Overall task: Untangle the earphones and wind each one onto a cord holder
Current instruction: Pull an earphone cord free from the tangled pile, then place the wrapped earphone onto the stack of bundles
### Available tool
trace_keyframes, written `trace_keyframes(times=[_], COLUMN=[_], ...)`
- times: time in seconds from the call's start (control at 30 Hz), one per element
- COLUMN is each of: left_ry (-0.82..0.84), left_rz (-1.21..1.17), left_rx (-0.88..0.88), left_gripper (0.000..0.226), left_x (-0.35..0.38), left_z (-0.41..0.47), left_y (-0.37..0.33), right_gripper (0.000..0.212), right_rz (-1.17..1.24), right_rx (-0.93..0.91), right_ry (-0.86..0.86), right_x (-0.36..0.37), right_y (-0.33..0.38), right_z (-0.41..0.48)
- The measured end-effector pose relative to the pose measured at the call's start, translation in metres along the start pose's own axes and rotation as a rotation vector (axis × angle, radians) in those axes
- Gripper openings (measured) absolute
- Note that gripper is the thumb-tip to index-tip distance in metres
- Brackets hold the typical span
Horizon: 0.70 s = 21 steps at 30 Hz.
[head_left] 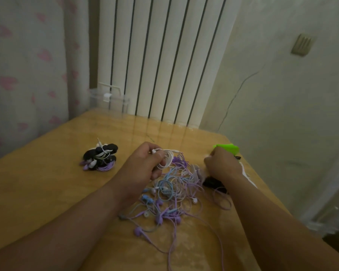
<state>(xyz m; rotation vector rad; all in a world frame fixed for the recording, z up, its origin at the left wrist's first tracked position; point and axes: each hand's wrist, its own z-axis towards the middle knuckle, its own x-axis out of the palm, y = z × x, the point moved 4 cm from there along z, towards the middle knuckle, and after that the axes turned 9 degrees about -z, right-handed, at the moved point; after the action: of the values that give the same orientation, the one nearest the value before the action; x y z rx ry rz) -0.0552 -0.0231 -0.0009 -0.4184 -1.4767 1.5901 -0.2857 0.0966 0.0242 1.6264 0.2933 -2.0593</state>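
left hand [145,163] grips white earphone coil [166,159] at 12 o'clock of the tangle [174,194] | right hand [221,166] curled at 2 o'clock near green object [226,148] (I cannot tell what it holds, if anything) | risk: I reckon the loose coil springs open, snagging the tangle

Left grip [145,163] curled round a coiled white earphone [167,158], right grip [221,165] curled beside a green object [226,148], tangled blue and purple earphones [172,196] on the worktop [47,192] between both forearms, wound black cord holders [101,157] far left
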Motion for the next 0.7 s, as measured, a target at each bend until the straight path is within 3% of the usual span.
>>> trace_keyframes(times=[0.1, 0.13, 0.2, 0.27, 0.37, 0.47, 0.7], left_ry=[0.003, 0.001, -0.021, -0.04, -0.026, 0.02, 0.06], left_rz=[0.0, 0.003, 0.023, 0.01, 0.0, 0.017, -0.014], left_rx=[0.025, 0.04, 0.084, 0.115, 0.146, 0.157, 0.189], left_gripper=[0.01, 0.009, 0.008, 0.007, 0.007, 0.008, 0.016], left_x=[-0.002, -0.001, -0.005, -0.007, -0.008, -0.006, -0.004], left_z=[0.0, 0.0, 0.001, 0.002, 0.003, 0.003, 0.006], left_y=[-0.003, -0.004, -0.007, -0.009, -0.01, -0.006, -0.006], right_gripper=[0.011, 0.009, 0.008, 0.005, 0.008, 0.005, 0.015], right_rz=[0.458, 0.688, 1.117, 1.359, 1.502, 1.567, 1.642], right_rx=[-0.019, -0.041, -0.089, -0.13, -0.142, -0.133, -0.006], right_ry=[-0.268, -0.227, 0.036, 0.315, 0.571, 0.703, 0.686], right_x=[-0.042, -0.051, -0.053, -0.044, -0.027, -0.018, -0.012], right_y=[0.002, 0.004, 0.019, 0.034, 0.058, 0.071, 0.068], right_z=[-0.033, -0.048, -0.077, -0.106, -0.13, -0.138, -0.133])
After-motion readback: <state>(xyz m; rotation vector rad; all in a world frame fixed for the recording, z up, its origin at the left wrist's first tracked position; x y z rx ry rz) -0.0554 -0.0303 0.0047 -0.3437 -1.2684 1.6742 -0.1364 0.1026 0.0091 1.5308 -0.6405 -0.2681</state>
